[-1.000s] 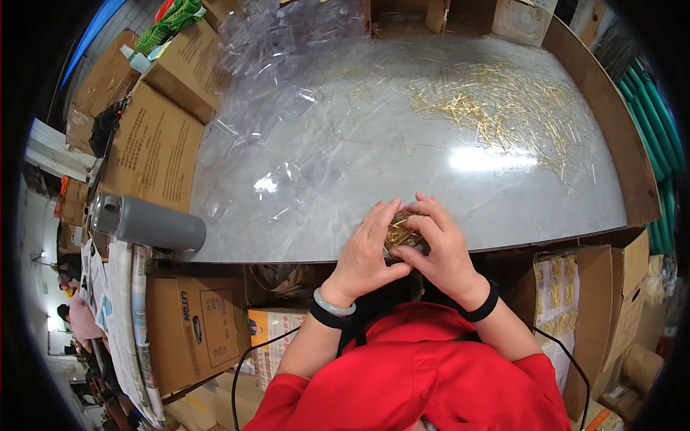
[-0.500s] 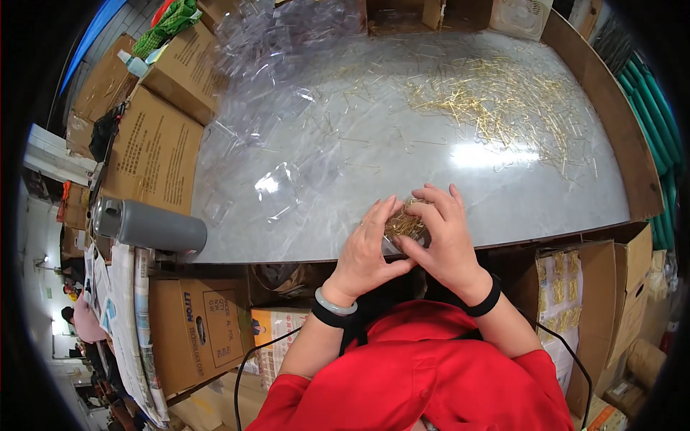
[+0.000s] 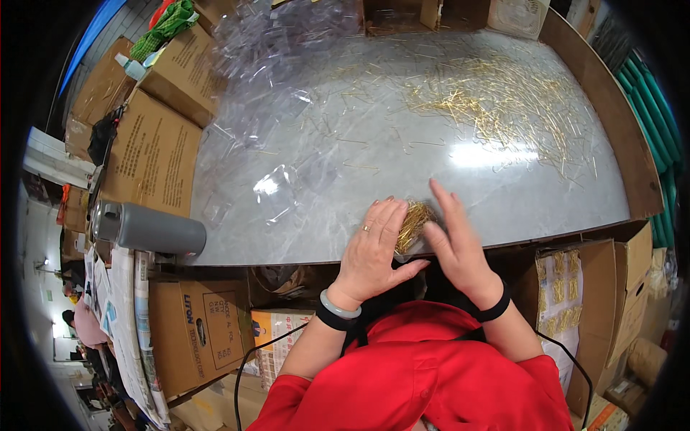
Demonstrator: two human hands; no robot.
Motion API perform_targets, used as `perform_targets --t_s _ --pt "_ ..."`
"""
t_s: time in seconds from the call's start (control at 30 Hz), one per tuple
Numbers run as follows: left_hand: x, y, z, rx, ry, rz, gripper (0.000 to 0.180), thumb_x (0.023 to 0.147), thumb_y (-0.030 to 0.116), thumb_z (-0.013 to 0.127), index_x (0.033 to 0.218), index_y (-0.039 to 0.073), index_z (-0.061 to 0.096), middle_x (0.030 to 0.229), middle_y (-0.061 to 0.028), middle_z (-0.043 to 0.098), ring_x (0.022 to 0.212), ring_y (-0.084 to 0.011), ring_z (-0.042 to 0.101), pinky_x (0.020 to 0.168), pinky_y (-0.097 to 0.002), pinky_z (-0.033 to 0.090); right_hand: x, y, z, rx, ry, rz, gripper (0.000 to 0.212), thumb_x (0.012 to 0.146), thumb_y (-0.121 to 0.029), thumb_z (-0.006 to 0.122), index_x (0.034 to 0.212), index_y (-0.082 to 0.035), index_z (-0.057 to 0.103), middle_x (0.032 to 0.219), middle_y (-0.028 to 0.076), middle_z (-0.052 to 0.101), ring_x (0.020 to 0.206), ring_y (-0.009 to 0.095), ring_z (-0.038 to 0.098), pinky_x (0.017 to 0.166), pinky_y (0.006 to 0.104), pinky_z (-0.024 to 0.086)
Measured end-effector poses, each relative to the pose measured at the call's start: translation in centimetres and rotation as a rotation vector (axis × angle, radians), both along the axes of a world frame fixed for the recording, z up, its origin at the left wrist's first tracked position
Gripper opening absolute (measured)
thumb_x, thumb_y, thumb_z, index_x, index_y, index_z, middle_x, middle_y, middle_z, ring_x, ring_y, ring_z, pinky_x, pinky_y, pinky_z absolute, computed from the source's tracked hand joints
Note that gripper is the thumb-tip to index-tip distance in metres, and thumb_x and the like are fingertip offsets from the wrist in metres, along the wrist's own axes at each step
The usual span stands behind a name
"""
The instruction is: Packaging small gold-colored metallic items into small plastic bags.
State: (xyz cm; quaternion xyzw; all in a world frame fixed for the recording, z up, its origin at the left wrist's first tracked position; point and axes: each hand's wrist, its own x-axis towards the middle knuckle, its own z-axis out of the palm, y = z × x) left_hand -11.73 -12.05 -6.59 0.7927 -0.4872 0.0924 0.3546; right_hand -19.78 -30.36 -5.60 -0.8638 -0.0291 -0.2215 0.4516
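At the table's near edge, a bundle of gold wire hooks (image 3: 412, 227) sits in what looks like a small clear plastic bag. My left hand (image 3: 368, 250) curves around its left side, fingers together and thumb stretched along the near side. On the other side, my right hand (image 3: 463, 255) is open, its fingers and thumb apart, with the thumb tip close to the bundle. Whether that thumb touches it I cannot tell. A wide heap of loose gold hooks (image 3: 496, 100) covers the far right of the grey table (image 3: 330, 237).
Clear plastic bags (image 3: 266, 72) are heaped at the far left. A grey bottle (image 3: 162, 227) lies by the left edge, near cardboard boxes (image 3: 151, 151). Brown boarding (image 3: 611, 100) borders the right side. Below it, an open carton (image 3: 593, 316) holds several hook bundles (image 3: 559, 291).
My right hand has drawn away to the right and its fingers have opened. My left hand has moved further over the bundle, which now shows more fully.
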Motion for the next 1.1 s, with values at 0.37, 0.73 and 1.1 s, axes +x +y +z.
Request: perform_targets --t_s 0.37,0.73,1.1 --pt "0.1 0.3 -0.6 0.053 -0.029 -0.01 0.076 0.09 0.047 0.071 0.144 0.0 0.048 0.148 -0.0208 0.046 0.137 -0.044 0.045 0.117 -0.0541 0.034 -1.0 0.9 0.0 -0.403 -0.075 -0.035 0.061 0.091 0.001 0.062 0.149 -0.004 0.045 0.141 0.016 0.059 0.14 0.036 0.049 0.119 0.0609 0.025" --pt "-0.2 0.2 -0.1 0.019 -0.074 0.045 0.061 0.093 0.027 0.069 0.143 -0.001 0.048 0.135 -0.0205 0.05 0.127 -0.0406 0.047 0.117 -0.0557 0.034 0.5 0.7 -0.2 -0.043 -0.005 -0.17 0.045 0.087 -0.006 0.071 0.131 -0.006 0.06 0.119 0.014 0.064 0.098 0.033 0.062 0.087 0.0432 0.048" --pt "-0.1 0.0 -1.0 0.015 -0.048 0.105 0.063 0.097 0.02 0.061 0.149 -0.006 0.039 0.143 -0.0253 0.049 0.137 -0.0412 0.045 0.117 -0.0539 0.034 -0.4 0.7 0.2 -0.491 -0.05 -0.025 0.055 0.089 -0.027 0.071 0.14 -0.011 0.057 0.149 0.017 0.048 0.131 0.034 0.049 0.11 0.0526 0.036"
